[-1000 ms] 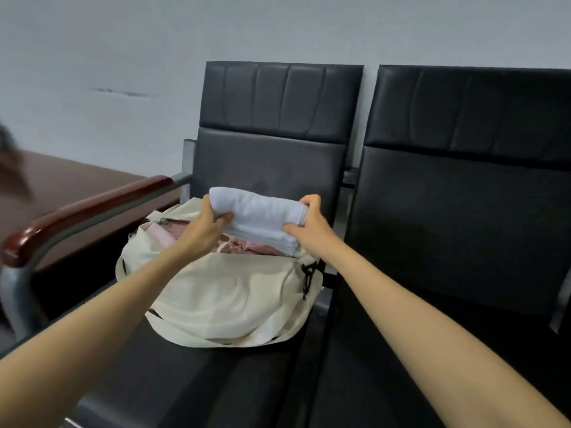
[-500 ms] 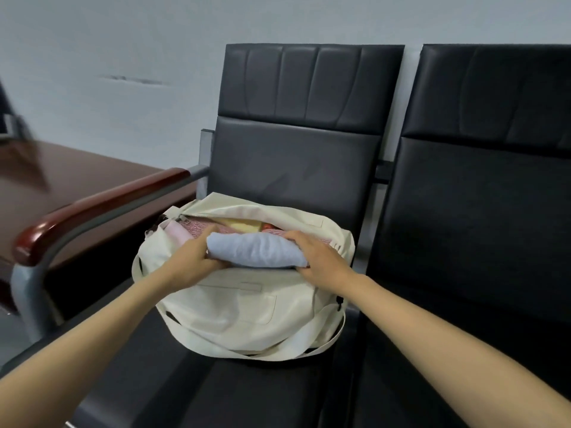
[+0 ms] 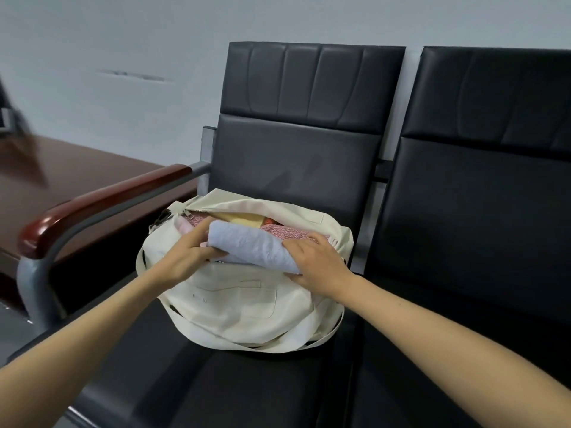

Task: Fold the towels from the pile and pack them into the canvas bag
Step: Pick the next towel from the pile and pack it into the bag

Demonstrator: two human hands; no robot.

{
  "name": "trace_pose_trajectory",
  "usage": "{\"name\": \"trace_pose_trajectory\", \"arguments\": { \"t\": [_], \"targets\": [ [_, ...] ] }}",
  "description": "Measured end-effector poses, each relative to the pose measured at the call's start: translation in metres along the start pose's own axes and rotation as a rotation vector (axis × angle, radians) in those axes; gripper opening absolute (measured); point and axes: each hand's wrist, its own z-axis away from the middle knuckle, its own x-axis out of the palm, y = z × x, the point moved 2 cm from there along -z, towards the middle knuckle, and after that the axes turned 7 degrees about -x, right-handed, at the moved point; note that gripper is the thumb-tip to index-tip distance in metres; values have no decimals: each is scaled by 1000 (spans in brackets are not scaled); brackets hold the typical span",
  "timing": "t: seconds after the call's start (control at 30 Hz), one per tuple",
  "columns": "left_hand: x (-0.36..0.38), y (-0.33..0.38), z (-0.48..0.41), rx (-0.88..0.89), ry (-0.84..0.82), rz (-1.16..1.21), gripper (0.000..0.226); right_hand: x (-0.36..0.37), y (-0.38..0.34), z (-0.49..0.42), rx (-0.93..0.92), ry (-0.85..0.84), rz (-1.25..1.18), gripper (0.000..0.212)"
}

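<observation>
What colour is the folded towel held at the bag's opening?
Pale blue; the towel shows best in head view.

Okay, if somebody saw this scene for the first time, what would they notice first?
Most likely the folded blue towel, gripped at each end by the left hand and right hand at the open mouth of the cream canvas bag. The bag sits on the left black chair, with a pink towel and a yellow towel showing inside it. The glossy red-brown armrest at the left also stands out.
</observation>
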Motion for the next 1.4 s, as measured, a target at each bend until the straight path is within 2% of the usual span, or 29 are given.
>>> {"name": "trace_pose_trajectory", "arguments": {
  "t": [0.1, 0.2, 0.3, 0.4, 0.47, 0.57, 0.63, 0.67, 0.7, 0.73, 0.8, 0.87, 0.93, 1.0, 1.1, 1.13, 1.2, 1.27, 1.4],
  "targets": [
    [-3, 0, -5, -60, -14, -71, 48, -8, 1, -2, 6, -46, -156, 37],
    [-4, 2, -10, -155, -25, -163, 46, -25, 6, 0, 99, -195, -411, 28],
    [-2, 14, -20, -317, -160, -236, 37, -35, 16, -1, 249, -418, -687, 29],
    [1, 19, -37, -517, -302, -415, 44, -38, 29, -8, 458, -641, -920, 43],
    [4, 22, -50, -643, -379, -501, 36, -38, 37, -16, 554, -791, -968, 48],
    [11, 21, -67, -725, -447, -642, 23, -32, 41, -25, 636, -931, -935, 61],
    [18, 18, -73, -734, -430, -808, 31, -33, 39, -28, 594, -870, -823, 43],
    [19, 17, -75, -721, -403, -900, 38, -36, 39, -29, 505, -812, -650, 33],
    [19, 19, -76, -693, -383, -925, 39, -38, 40, -29, 406, -741, -445, 32],
    [17, 20, -78, -650, -370, -899, 37, -38, 41, -28, 330, -682, -273, 33],
    [14, 21, -80, -596, -351, -666, 39, -37, 39, -25, 239, -659, -93, 32],
    [13, 18, -79, -545, -365, -466, 40, -37, 38, -22, 202, -737, -82, 34],
    [17, 17, -75, -481, -397, -463, 33, -40, 39, -22, 223, -856, -184, 36],
    [26, 18, -74, -441, -412, -660, 37, -38, 39, -27, 260, -969, -237, 33],
    [45, 24, -75, -331, -322, -938, 39, -26, 27, -37, 221, -1034, 17, 13],
    [51, 24, -76, -313, -282, -950, 38, -27, 20, -39, 206, -1004, 100, 6],
    [61, 21, -77, -273, -189, -935, 38, -26, 16, -39, 232, -947, 193, 24],
    [60, 22, -75, -265, -102, -909, 39, -28, 20, -35, 266, -847, 196, 29],
    [43, 33, -72, -214, 12, -715, 37, -37, 36, -20, 360, -598, 2, 8]
  ]
}}
